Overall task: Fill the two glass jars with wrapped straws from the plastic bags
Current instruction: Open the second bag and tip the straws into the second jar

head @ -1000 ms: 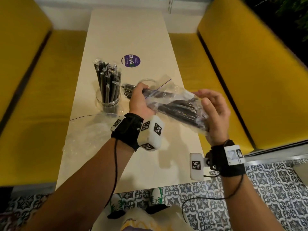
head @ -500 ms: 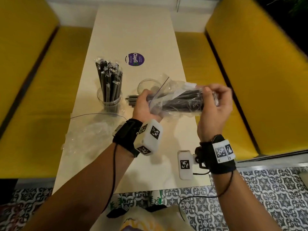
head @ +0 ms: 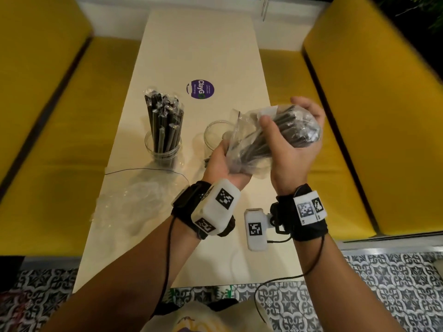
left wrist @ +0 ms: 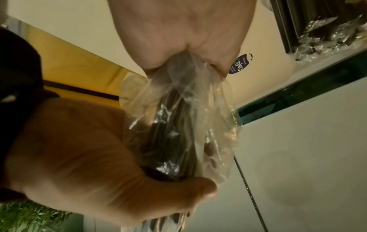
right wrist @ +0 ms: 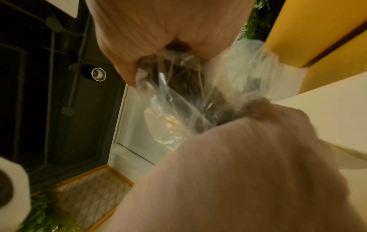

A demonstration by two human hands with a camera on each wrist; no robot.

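Head view: the right hand point(head: 296, 142) curls its fingers point(head: 309, 111) and thumb round the closed upper end of the plastic bag point(head: 254, 140), while the left hand point(head: 221, 164) grips the bag's lower end, where the wrapped straws point(head: 285, 127) point down. Bag and straws are held tilted in the air above the counter point(head: 201, 51), just beside the empty glass jar point(head: 213, 133). To its left stands the filled jar point(head: 163, 149), packed with upright straws. An emptied bag point(head: 134, 202) lies nearer the person.
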